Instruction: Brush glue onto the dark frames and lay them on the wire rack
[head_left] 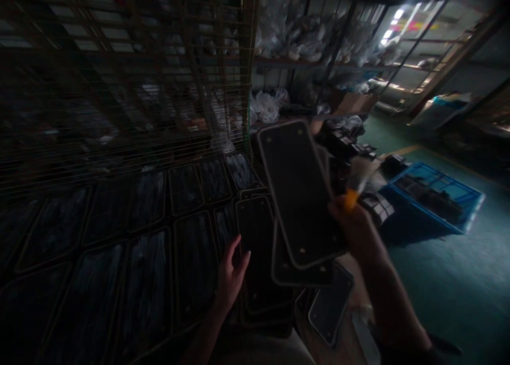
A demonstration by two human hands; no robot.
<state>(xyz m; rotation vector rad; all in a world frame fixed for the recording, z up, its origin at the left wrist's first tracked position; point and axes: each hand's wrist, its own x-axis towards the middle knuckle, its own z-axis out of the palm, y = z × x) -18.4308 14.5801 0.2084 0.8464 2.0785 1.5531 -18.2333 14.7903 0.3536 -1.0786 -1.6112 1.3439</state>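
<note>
1. Head view, right hand [354,227]: fingers closed round a brush [354,187], bristles up; thumb side also seems to pinch the edge of a raised panel [297,189], dark, tilted, just left of that hand.
2. Head view, left hand [233,274]: empty, fingers spread, just left of a stack of panels [258,269]; contact unclear — too dim.
3. Head view, around the hands: an under panel [282,269] shows below the raised one; can't tell if it's held or resting. Rows of streaked panels [145,285] lie left of the left hand, a wire mesh [246,62] beyond them. Small panels [330,301] sit below the right hand, a blue crate [422,232] to its right.
4. Head view, risks (judgement): one hand sharing brush and panel — a weak edge pinch could let the panel swing or drop. Bristles could smear it if the wrist turns. The under panel could slide if dragged along. Low light could hide missed patches.
</note>
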